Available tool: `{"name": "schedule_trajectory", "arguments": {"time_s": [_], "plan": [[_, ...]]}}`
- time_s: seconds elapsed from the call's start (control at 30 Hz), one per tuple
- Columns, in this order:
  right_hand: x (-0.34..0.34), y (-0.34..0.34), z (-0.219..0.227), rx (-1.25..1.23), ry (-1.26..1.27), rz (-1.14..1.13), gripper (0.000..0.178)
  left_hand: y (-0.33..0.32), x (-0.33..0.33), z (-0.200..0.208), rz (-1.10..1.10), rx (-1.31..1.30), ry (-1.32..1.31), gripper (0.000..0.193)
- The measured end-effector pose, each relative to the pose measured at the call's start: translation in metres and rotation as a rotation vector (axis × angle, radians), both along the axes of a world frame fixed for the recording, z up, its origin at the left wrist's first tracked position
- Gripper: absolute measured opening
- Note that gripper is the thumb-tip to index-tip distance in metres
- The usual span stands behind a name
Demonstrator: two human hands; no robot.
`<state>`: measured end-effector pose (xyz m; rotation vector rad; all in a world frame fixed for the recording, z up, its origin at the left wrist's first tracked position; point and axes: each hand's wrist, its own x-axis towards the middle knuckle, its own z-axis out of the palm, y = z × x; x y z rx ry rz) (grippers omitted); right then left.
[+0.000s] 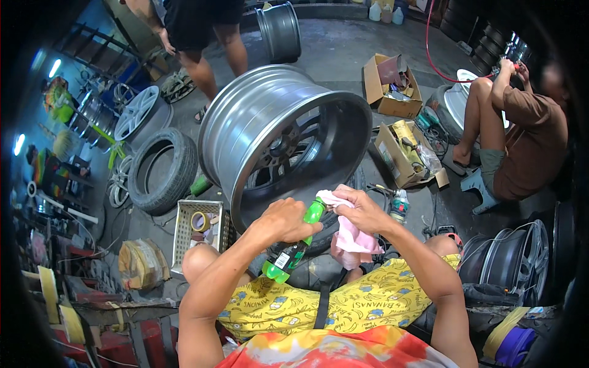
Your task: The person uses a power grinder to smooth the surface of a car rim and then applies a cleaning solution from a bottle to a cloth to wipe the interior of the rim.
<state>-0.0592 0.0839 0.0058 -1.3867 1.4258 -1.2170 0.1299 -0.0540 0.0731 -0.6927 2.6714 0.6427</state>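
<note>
My left hand [283, 221] is wrapped round a green plastic bottle [314, 212] with a dark label, tilted so its base points down toward my lap. In my right hand [363, 210] is a pink cloth [354, 245], bunched over the bottle's top end and hanging below my fingers. The cloth hides the bottle's mouth. Just beyond both hands a large grey wheel rim [264, 113] rests tilted, its open side facing me and its spokes showing inside. A tyre lies under the rim, mostly covered by it.
A white crate [180, 236] and a tyre [140, 187] stand left. Cardboard boxes [392, 109] with tools sit right, near a power tool [400, 205]. One person [534, 122] sits at right handling another wheel; another person's legs [230, 46] show behind the rim. More rims [512, 254] stand lower right.
</note>
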Motion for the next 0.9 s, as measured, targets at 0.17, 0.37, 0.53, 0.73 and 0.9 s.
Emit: {"name": "schedule_trajectory", "arguments": {"time_s": [0.17,0.37,0.53,0.73,0.9], "plan": [[-0.008,-0.001,0.004,0.174,-0.173,0.042,0.032,0.006,0.007,0.0,0.016,0.006,0.04,0.064],[-0.005,0.0,0.01,0.361,-0.735,0.029,0.039,0.007,0.025,-0.013,0.029,0.021,0.121,0.057],[-0.001,-0.005,0.002,0.395,-0.781,0.113,0.04,0.003,0.038,-0.019,0.05,0.075,0.167,0.052],[-0.002,-0.078,-0.027,-0.091,0.419,0.017,0.037,0.004,0.051,-0.002,0.011,0.043,0.145,0.05],[0.002,-0.189,-0.04,0.335,1.334,0.286,0.045,0.008,0.064,0.0,-0.051,0.05,0.15,0.046]]}}
